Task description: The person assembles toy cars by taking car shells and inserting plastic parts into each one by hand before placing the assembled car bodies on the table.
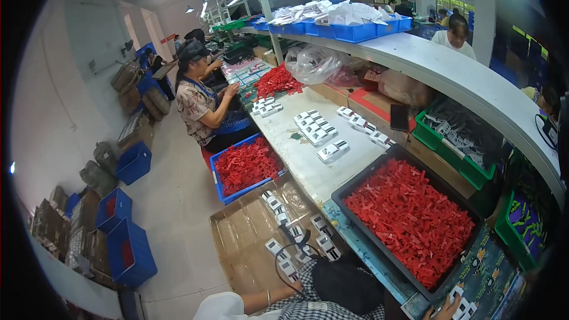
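Note:
At the lower right edge my right hand (pixel 446 309) has its fingers bent against a white toy car (pixel 455 294); more white car pieces (pixel 466 308) lie beside it, and the picture's edge cuts the hand off. My left hand (pixel 291 288), below a bracelet, reaches to the near side of a cardboard box (pixel 240 225) at my lap. Its fingers are hidden by checkered cloth. Inside the box lie several white toy cars with dark windows (pixel 274 202). A black strap or cable (pixel 278 261) passes over some of them.
A black tray of red plastic parts (pixel 336 194) stands on the bench. Rows of white toy cars (pixel 314 127) lie beyond it. A blue bin (pixel 220 188) holds more red parts. Green bins (pixel 483 179) sit below a white shelf (pixel 450 53). A co-worker (pixel 198 98) sits farther along.

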The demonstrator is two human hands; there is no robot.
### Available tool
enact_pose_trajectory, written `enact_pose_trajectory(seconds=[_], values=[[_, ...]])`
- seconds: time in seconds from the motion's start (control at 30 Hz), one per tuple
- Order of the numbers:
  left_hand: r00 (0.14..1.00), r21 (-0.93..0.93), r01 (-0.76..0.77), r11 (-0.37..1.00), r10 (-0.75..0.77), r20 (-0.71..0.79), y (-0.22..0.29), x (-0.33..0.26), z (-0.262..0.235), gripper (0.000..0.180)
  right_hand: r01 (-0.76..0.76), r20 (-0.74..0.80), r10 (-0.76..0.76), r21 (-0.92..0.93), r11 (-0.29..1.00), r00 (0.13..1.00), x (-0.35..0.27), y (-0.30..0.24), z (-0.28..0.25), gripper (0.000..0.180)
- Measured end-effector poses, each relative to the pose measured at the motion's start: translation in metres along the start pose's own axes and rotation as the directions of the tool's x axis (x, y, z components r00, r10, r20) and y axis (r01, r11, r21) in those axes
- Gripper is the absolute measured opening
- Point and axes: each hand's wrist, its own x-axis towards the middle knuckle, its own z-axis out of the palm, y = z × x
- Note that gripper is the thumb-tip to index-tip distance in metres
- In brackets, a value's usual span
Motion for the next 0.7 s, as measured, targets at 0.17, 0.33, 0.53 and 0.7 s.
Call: enact_pose_trajectory(seconds=[0.17, 0.33, 0.53, 0.7], values=[[0.999, -0.033, 0.011, 0.999, -0.010, 0.030, 0.000, -0.007, 0.008, 0.034, 0.198, 0.006, -0.201, 0.140, 0.970, 0.980, -0.003, 0.004, 0.005, 0.054], [0.999, -0.060, 0.007, 0.998, -0.005, 0.035, 0.003, -0.003, 0.008, 0.035, 0.077, 0.012, -0.079, 0.111, 0.991, 0.997, -0.021, 0.005, 0.009, 0.067], [0.999, -0.073, 0.003, 0.997, 0.000, 0.043, 0.006, 0.000, 0.000, 0.037, -0.142, 0.099, 0.128, 0.146, 0.979, 0.987, -0.032, 0.003, 0.010, 0.063], [0.998, -0.084, -0.005, 0.996, 0.010, 0.054, 0.007, 0.013, -0.007, 0.039, -0.322, -0.005, 0.345, 0.350, 0.880, 0.938, -0.028, -0.003, 0.004, 0.061]])
